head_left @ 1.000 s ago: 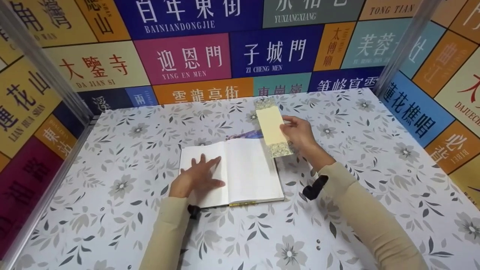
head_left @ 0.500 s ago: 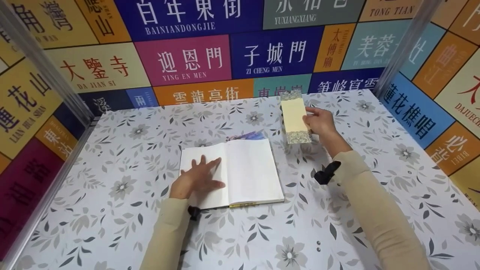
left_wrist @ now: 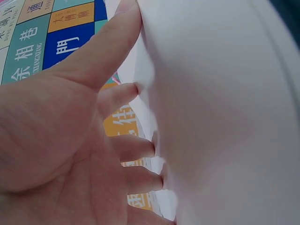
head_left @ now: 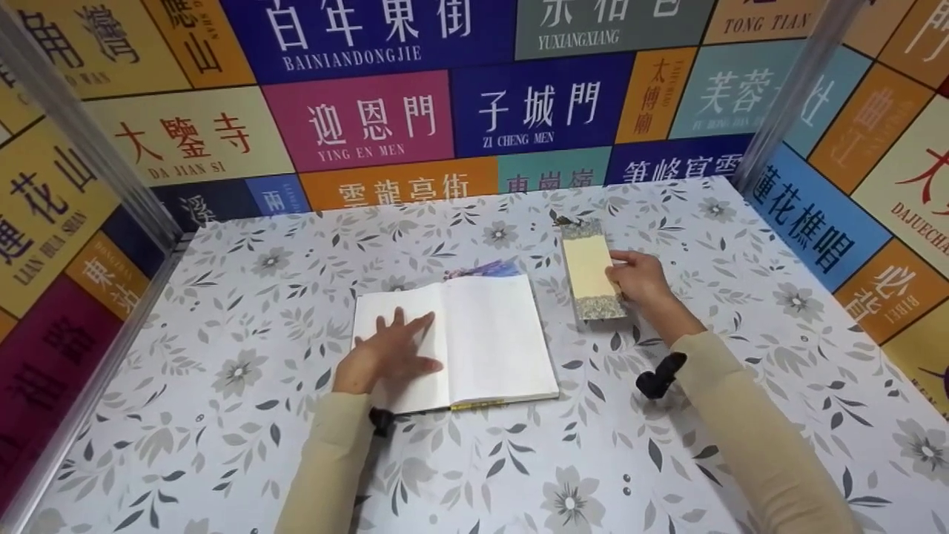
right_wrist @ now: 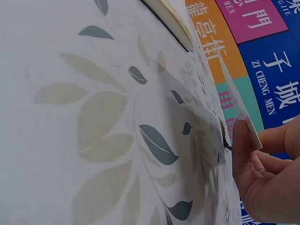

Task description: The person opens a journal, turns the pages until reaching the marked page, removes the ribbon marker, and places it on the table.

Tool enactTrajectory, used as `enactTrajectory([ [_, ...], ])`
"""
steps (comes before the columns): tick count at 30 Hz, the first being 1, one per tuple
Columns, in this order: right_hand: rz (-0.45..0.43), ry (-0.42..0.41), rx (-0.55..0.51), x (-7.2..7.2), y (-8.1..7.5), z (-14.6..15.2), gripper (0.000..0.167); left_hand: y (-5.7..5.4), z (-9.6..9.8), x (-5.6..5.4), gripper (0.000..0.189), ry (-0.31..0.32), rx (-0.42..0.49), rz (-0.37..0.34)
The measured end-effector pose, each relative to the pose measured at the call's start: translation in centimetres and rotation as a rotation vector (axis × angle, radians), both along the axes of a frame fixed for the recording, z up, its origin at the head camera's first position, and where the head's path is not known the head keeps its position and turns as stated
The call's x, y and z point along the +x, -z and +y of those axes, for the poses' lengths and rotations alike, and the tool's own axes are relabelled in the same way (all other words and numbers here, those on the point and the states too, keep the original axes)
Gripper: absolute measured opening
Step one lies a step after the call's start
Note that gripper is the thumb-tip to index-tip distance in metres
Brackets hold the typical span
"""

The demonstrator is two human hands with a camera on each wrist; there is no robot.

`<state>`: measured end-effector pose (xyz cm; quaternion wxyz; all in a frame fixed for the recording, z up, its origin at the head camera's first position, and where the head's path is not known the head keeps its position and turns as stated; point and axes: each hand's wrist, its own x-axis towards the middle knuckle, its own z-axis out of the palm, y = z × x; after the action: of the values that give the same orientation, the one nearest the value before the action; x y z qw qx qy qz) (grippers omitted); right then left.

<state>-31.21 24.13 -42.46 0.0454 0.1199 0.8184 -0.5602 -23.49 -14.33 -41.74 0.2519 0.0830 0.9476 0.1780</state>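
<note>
An open book (head_left: 497, 341) with blank white pages lies on the table. My left hand (head_left: 389, 348) rests on its left page with spread fingers; in the left wrist view the fingertips (left_wrist: 145, 147) touch the paper. To the right of the book, my right hand (head_left: 641, 278) pinches the right edge of a cream bookmark-like card (head_left: 589, 263) with grey patterned ends. In the right wrist view the card (right_wrist: 236, 93) appears nearly edge-on, between thumb and fingers, above the table with its shadow below. A small dark thing, perhaps a tassel (head_left: 567, 220), shows at the card's far end.
A blue-purple tassel (head_left: 489, 269) sticks out past the book's far edge. White cloth with grey leaves and flowers covers the table (head_left: 222, 445). Colourful sign-printed panels (head_left: 363, 119) stand behind and at both sides.
My right hand has carried the card from over the book's upper right corner to the right, then lowered it towards the table. My left hand has stayed on the page.
</note>
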Motion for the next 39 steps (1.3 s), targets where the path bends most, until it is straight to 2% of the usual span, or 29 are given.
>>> enactTrajectory([
  [5, -0.002, -0.037, 0.069, 0.6, 0.8, -0.1, 0.051, 0.2, 0.0, -0.1, 0.088, -0.002, -0.001, 0.01],
  [17, 0.022, -0.071, 0.126, 2.3, 1.5, 0.3, 0.05, 0.0, 0.1, -0.1, 0.089, -0.001, 0.001, 0.002],
  [26, -0.005, -0.152, 0.344, 3.1, 1.1, 0.5, 0.053, 0.2, 0.0, -0.1, 0.091, 0.0, 0.016, 0.003],
  [33, -0.049, -0.196, 0.408, 3.5, 0.7, 0.5, 0.054, -0.1, 0.0, 0.0, 0.091, 0.008, -0.004, 0.009],
  [39, -0.02, -0.208, 0.526, 3.7, 0.4, -0.3, 0.047, -0.1, -0.1, 0.1, 0.091, 0.005, -0.005, 0.013],
])
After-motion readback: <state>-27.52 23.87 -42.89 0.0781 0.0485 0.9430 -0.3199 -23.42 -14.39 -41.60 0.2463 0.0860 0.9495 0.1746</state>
